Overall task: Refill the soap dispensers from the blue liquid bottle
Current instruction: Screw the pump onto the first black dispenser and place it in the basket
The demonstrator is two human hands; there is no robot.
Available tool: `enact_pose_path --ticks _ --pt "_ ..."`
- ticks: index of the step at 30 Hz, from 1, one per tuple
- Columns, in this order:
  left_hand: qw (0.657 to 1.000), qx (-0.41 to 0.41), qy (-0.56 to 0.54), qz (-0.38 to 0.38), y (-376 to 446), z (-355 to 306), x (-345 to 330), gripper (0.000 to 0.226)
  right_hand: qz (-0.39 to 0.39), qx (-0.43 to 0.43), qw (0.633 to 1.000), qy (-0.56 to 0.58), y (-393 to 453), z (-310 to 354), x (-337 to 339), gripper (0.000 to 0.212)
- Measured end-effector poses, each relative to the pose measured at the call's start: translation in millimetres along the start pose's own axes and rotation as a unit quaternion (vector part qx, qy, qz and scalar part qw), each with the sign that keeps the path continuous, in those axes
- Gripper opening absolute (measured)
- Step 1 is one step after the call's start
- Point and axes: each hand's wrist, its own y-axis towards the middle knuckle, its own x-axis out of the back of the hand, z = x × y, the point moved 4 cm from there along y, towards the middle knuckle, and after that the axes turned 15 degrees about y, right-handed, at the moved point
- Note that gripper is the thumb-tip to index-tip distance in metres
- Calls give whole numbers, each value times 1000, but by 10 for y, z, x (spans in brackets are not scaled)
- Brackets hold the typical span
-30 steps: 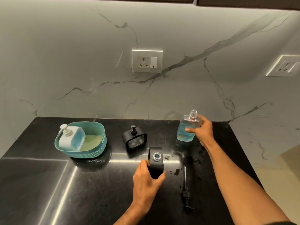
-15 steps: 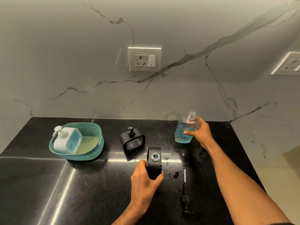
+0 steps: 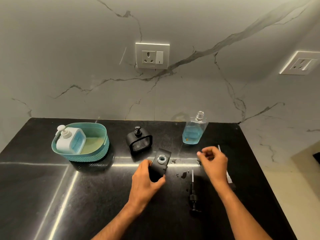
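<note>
A clear bottle of blue liquid (image 3: pixel 193 134), uncapped, stands alone near the back of the black counter (image 3: pixel 86 196). My left hand (image 3: pixel 146 179) grips an open black soap dispenser (image 3: pixel 160 164) whose round neck faces up. Over the counter in front of the bottle hovers my right hand (image 3: pixel 213 161), blurred, its fingers loosely curled and holding nothing. The dispenser's black pump with its white tube (image 3: pixel 194 193) lies on the counter between my arms. A second black dispenser (image 3: pixel 139 141) with its pump on stands behind.
A teal basket (image 3: pixel 97 151) at the left holds a white pump bottle (image 3: pixel 71 141). Small dark drops (image 3: pixel 183 174) spot the counter by the open dispenser. A thin white tube (image 3: pixel 219 148) lies behind my right hand. The counter's right edge drops to a pale floor.
My right hand has let go of the blue liquid bottle, which now stands on the counter, and has drawn back toward me. My left hand keeps its hold on the open dispenser.
</note>
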Motion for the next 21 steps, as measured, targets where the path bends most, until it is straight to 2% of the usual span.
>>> enact_pose_path --ticks 2,4,9,13,18,21 --pt "1000 -21 -2 2 -16 22 48 43 29 -29 996 -77 -344 -37 -9 24" --pt "999 -39 -6 8 -27 53 84 45 55 -46 982 -174 -636 -55 -23 32" --pt "995 -81 -44 39 -72 179 149 48 143 -98 914 -366 -1112 -90 -113 60" --pt "988 -100 -82 88 -119 256 152 49 162 -118 908 -368 -1264 -100 -184 64" --pt "977 -95 -137 129 -156 288 163 47 145 -125 928 -319 -1301 -60 -172 36" --pt "972 -85 -159 151 -155 324 164 48 110 -107 950 -274 -1269 52 -95 29"
